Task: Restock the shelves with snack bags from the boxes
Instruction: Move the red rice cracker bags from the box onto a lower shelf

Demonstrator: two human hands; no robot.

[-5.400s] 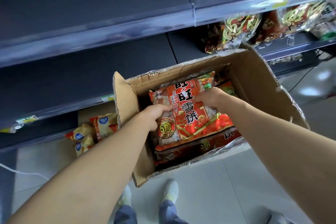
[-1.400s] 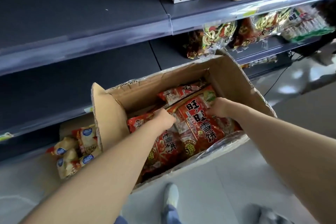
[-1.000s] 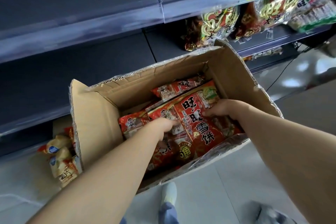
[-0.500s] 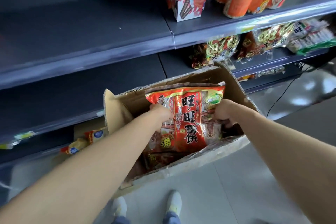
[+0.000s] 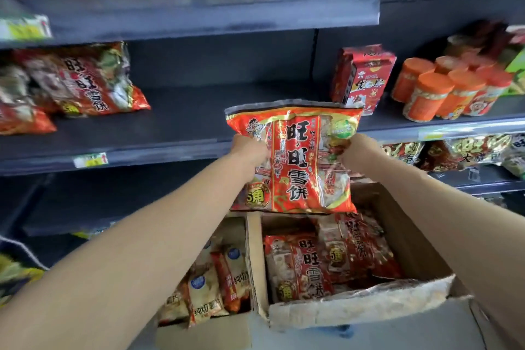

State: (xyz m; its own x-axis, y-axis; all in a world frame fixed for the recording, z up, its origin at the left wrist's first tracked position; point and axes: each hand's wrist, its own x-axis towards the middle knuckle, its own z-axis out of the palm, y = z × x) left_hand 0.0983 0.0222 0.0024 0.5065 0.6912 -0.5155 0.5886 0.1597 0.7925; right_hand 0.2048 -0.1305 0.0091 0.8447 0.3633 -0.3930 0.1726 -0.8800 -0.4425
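Figure: a shop aisle with dark grey shelving, of which the middle shelf point(image 5: 181, 122) is taken as landmark. A red snack bag point(image 5: 292, 159) is held upright in front of this shelf's front edge, above an open cardboard box point(image 5: 355, 310) that stands below the shelf and in which further bags of the same kind lie. The bag is gripped at both side edges, the left hand point(image 5: 250, 149) being curled round one edge and the right hand point(image 5: 355, 150) round the other, at about equal height. The bag's long axis runs vertically, and its top seam is seen against the shelf surface while its lower half hangs below the shelf's edge. A bare stretch of the shelf lies just behind the bag, between matching bags point(image 5: 91, 79) at the shelf's left end and a red carton point(image 5: 360, 77) towards its right. Neither hand is judged nearer the shelf, so a level lift and forward push by both appears called for.
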